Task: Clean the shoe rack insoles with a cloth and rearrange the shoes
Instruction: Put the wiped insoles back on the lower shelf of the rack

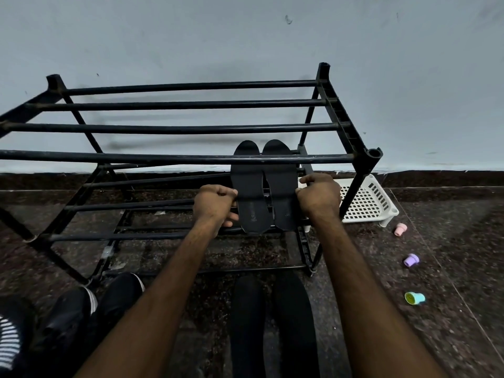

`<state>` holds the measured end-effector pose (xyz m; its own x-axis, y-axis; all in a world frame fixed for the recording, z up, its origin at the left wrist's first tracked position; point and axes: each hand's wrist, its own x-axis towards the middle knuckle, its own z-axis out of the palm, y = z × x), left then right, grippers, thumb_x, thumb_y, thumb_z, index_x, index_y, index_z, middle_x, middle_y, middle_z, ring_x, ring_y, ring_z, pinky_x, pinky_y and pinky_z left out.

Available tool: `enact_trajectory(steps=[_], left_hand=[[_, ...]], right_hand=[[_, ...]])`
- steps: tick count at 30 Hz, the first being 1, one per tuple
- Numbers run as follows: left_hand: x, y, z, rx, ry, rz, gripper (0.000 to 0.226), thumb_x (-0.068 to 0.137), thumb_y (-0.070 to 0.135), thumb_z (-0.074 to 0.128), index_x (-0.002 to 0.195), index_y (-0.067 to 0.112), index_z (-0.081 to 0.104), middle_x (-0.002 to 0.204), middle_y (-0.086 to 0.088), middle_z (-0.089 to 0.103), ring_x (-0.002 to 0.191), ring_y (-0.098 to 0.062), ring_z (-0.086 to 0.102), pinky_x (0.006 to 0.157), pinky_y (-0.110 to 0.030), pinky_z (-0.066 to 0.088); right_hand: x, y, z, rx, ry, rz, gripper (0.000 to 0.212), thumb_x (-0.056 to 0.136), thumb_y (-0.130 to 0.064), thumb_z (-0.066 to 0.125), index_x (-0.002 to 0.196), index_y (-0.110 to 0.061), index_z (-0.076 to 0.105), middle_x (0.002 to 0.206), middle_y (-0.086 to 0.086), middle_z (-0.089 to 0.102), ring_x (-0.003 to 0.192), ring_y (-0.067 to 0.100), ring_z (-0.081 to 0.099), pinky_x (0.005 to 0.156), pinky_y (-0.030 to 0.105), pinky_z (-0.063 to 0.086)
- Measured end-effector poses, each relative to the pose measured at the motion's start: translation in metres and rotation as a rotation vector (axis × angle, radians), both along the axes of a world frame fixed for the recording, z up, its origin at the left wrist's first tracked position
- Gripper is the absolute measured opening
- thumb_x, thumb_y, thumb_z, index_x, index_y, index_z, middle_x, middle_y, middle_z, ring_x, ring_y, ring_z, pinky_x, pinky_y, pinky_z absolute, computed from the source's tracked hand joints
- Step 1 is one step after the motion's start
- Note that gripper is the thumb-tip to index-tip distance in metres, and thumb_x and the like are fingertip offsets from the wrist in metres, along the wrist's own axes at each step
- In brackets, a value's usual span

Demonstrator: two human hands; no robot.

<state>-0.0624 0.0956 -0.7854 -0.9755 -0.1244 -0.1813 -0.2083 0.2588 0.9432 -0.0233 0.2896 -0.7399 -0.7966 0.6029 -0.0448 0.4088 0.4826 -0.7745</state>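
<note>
Insoles [263,186] on shoe rack [191,158] bars, left hand [215,205], right hand [319,197] pinching outer edges

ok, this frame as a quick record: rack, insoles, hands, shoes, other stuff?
rack: black shoe rack, against the wall
insoles: left insole and right insole, side by side on the middle shelf
left hand: grips left insole's outer edge
right hand: grips right insole's outer edge
shoes: black sneakers and a black pair, on the floor in front
other: white basket, three small caps on the floor
cloth: not in view
</note>
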Motion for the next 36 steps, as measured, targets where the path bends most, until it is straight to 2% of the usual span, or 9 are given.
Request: enact_trajectory(steps=[8,13,20,26,33,36], left_hand=[[0.001,0.002,-0.001,-0.013,0.025,0.012,0.014,0.096,0.021,0.061,0.085,0.016,0.067,0.073,-0.007,0.072,0.044,-0.019,0.064,0.038,-0.023,0.043],[0.004,0.002,-0.001,-0.008,0.038,0.013,0.013,0.096,0.020,0.062,0.085,0.014,0.067,0.072,-0.007,0.071,0.044,-0.020,0.064,0.038,-0.023,0.043],[0.006,0.001,0.002,-0.006,0.047,0.037,0.014,0.096,0.020,0.062,0.085,0.014,0.068,0.069,-0.006,0.070,0.044,-0.019,0.064,0.039,-0.023,0.044],[0.006,0.000,0.001,-0.013,0.032,0.036,0.014,0.096,0.021,0.062,0.085,0.016,0.068,0.071,-0.006,0.072,0.045,-0.019,0.065,0.040,-0.024,0.046],[0.011,-0.004,0.005,-0.008,0.015,0.006,0.019,0.099,0.026,0.058,0.094,0.011,0.069,0.074,-0.006,0.074,0.051,-0.024,0.068,0.042,-0.026,0.048],[0.022,-0.014,0.015,-0.140,0.123,0.122,0.014,0.099,0.026,0.057,0.100,0.016,0.068,0.076,0.001,0.075,0.051,-0.019,0.068,0.050,-0.031,0.056]], right_hand=[[0.002,-0.002,-0.002,0.065,-0.017,0.002,0.025,0.089,-0.016,0.067,0.113,-0.019,0.072,0.117,0.010,0.069,0.105,0.024,0.066,0.073,0.015,0.036],[0.003,-0.004,-0.002,0.112,-0.015,0.000,0.025,0.089,-0.013,0.066,0.113,-0.017,0.072,0.116,0.013,0.068,0.105,0.029,0.066,0.082,0.022,0.047],[0.007,-0.006,-0.003,0.153,-0.016,0.007,0.022,0.088,-0.011,0.066,0.109,-0.012,0.071,0.113,0.015,0.068,0.103,0.030,0.066,0.080,0.023,0.047],[0.009,-0.008,-0.001,0.144,-0.013,-0.004,0.022,0.088,-0.013,0.067,0.110,-0.010,0.071,0.115,0.015,0.067,0.103,0.031,0.066,0.085,0.026,0.049],[0.019,-0.014,0.008,0.260,-0.034,0.038,0.027,0.092,-0.011,0.061,0.118,-0.004,0.062,0.117,0.018,0.064,0.110,0.035,0.061,0.088,0.032,0.047],[0.034,-0.021,0.013,0.271,0.007,0.047,0.029,0.093,-0.013,0.059,0.120,-0.003,0.058,0.117,0.017,0.063,0.110,0.034,0.060,0.089,0.034,0.046]])
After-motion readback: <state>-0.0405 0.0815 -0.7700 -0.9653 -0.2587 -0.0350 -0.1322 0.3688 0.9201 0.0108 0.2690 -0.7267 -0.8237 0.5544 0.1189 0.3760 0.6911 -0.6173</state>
